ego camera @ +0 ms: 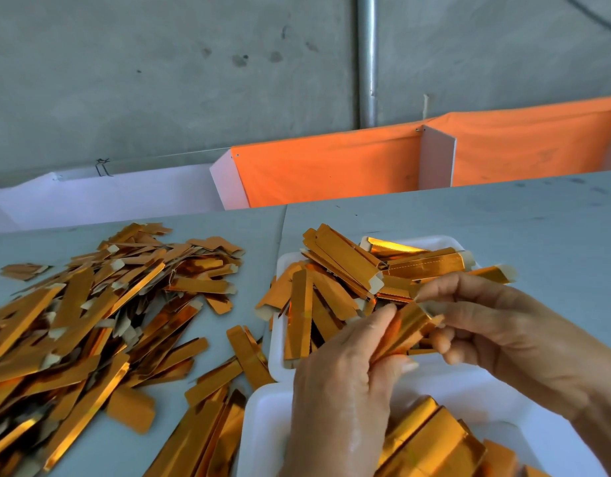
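My left hand (345,380) and my right hand (497,325) both hold one gold foil card strip (407,330) above the white trays. The left fingers and thumb grip its lower end, and the right thumb and fingers pinch its upper end. A second gold strip (497,273) sticks out behind the right fingers; whether the hand holds it is unclear. Folded gold pieces fill the far white tray (275,359). More folded pieces (435,438) lie in the near white tray (262,418).
A large loose heap of flat gold strips (90,315) covers the grey table (503,222) on the left. Behind the table stand white dividers with orange cloth (331,166), a metal pole (367,60) and a concrete wall.
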Tool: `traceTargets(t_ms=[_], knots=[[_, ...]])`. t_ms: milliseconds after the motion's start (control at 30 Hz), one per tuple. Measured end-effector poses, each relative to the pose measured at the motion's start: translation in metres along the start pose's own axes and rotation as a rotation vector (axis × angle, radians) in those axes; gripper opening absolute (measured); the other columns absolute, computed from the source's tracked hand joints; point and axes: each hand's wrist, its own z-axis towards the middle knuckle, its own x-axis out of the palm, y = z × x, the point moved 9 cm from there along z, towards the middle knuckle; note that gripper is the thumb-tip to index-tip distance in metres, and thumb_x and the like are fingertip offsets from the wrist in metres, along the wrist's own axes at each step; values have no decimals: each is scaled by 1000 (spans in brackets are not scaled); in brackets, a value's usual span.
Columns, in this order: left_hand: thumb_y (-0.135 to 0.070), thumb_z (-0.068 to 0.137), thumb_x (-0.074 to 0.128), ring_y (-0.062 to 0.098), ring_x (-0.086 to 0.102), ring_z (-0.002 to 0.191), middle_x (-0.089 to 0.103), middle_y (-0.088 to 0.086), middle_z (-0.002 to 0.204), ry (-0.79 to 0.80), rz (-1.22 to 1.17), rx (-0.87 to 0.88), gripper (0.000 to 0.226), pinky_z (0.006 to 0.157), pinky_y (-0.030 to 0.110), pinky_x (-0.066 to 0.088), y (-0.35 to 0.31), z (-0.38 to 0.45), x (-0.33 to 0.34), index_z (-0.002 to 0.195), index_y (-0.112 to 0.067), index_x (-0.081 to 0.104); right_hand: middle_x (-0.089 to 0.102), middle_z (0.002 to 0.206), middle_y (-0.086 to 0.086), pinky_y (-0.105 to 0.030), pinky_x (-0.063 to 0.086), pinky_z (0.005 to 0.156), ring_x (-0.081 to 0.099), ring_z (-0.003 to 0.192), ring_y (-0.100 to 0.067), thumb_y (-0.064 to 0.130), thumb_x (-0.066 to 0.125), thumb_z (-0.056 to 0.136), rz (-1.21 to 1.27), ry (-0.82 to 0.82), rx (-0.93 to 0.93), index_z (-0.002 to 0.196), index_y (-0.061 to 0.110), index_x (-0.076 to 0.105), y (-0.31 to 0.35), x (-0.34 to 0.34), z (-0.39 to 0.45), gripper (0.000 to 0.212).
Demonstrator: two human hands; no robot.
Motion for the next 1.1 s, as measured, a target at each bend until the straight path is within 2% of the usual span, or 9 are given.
traceTargets(t_ms=[167, 267, 367, 433, 533, 633, 800, 1000, 1100], knots=[[-41, 84, 51, -18, 42, 117, 48, -45, 115, 24, -132, 17, 46, 96, 4, 35, -7, 3, -2, 130, -45, 49, 65, 72, -13, -19, 52, 53, 64, 62, -14, 32, 89, 55, -30, 2, -47, 88, 12, 73, 1, -6, 2, 42], [-34, 88, 59, -18, 48, 108, 59, -37, 108, 21, -165, -24, 37, 89, 3, 39, 4, 2, -3, 122, -48, 56, 66, 73, -11, -20, 52, 53, 64, 65, -16, 42, 93, 41, -41, 6, -46, 85, 12, 72, 0, -5, 2, 58], [-27, 87, 65, -16, 51, 106, 61, -35, 107, 53, -194, -63, 38, 89, 5, 41, 9, 1, -1, 117, -49, 59, 66, 74, -12, -21, 53, 51, 65, 65, -16, 33, 88, 55, -15, 25, -20, 80, 12, 71, -2, -3, 1, 37], [-20, 88, 65, -14, 51, 111, 58, -37, 114, 57, -224, -31, 40, 91, 6, 41, 7, 2, -1, 119, -44, 60, 63, 71, -11, -22, 52, 48, 63, 62, -16, 26, 73, 68, 59, 37, 5, 76, 13, 70, -3, -1, 1, 15], [-16, 90, 61, -11, 48, 116, 54, -34, 120, 85, -222, 18, 43, 94, 8, 40, 3, 3, 1, 124, -40, 57, 59, 66, -10, -21, 50, 45, 60, 58, -14, 29, 76, 73, 123, 53, 37, 72, 12, 68, -6, 0, 1, 19], [-18, 92, 57, -8, 45, 120, 53, -30, 121, 125, -225, 38, 42, 98, 14, 40, 1, 3, 4, 126, -43, 54, 58, 64, -9, -21, 50, 45, 58, 55, -14, 38, 92, 52, 132, 88, 58, 71, 11, 68, -8, 1, 2, 41], [-18, 92, 56, -6, 44, 121, 52, -29, 121, 154, -235, 65, 44, 98, 15, 39, -3, 2, 4, 127, -44, 52, 62, 67, -7, -20, 51, 47, 59, 55, -13, 29, 95, 47, 112, 115, 49, 78, 12, 70, -7, 3, 1, 43], [-23, 87, 65, -10, 46, 118, 53, -32, 121, 181, -248, 44, 50, 95, 10, 40, -4, 0, 7, 126, -52, 51, 56, 57, -7, -20, 45, 46, 51, 46, -13, 20, 80, 73, -151, 44, -99, 68, 15, 69, 11, 6, -2, 13], [-25, 82, 70, -13, 52, 110, 58, -34, 113, 170, -298, -33, 56, 87, 2, 39, -1, -1, 5, 118, -61, 48, 57, 59, -6, -19, 45, 47, 51, 47, -15, 24, 70, 72, -205, 4, -162, 67, 18, 68, 16, 10, -3, 8]])
